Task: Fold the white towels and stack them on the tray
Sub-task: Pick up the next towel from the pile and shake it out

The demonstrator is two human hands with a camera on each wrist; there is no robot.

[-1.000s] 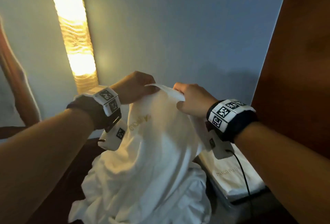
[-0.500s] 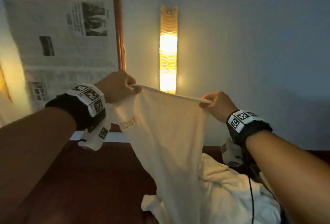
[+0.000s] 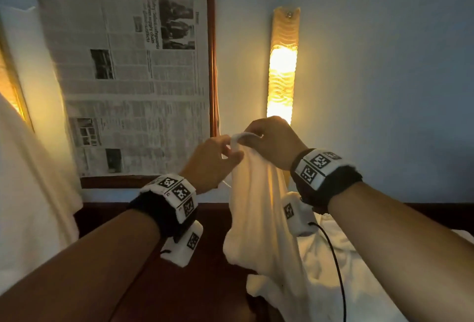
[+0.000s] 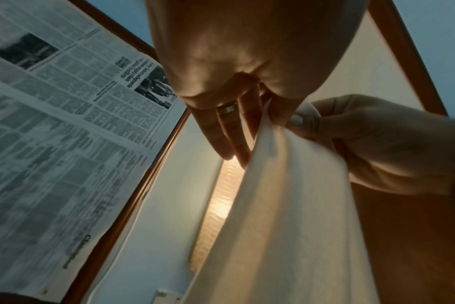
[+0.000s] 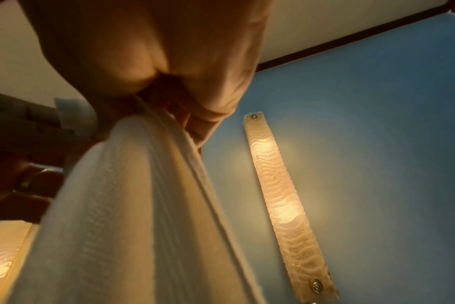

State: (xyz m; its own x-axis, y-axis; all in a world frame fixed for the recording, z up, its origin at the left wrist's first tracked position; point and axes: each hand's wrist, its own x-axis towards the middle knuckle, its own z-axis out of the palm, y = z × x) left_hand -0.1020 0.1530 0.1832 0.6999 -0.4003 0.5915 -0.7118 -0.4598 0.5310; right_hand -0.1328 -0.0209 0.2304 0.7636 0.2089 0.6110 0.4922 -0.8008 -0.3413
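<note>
Hands, two of them, meet high in front of the wall, and between them hangs one white towel (image 3: 259, 219). The right hand (image 3: 274, 144) has a clenched grip on the top edge of this towel, thumb and fingers pinching the cloth. The left hand (image 3: 213, 162) pinches the same edge just beside it, while its other fingers (image 4: 221, 131) stay straight; one ring shows on them. The towel falls down from both grips, doubled, toward a heap of more white cloth (image 3: 346, 283) low on the right. On the wall I count one framed newspaper (image 3: 128, 78) and one lit wall lamp (image 3: 282, 65) beside it.
</note>
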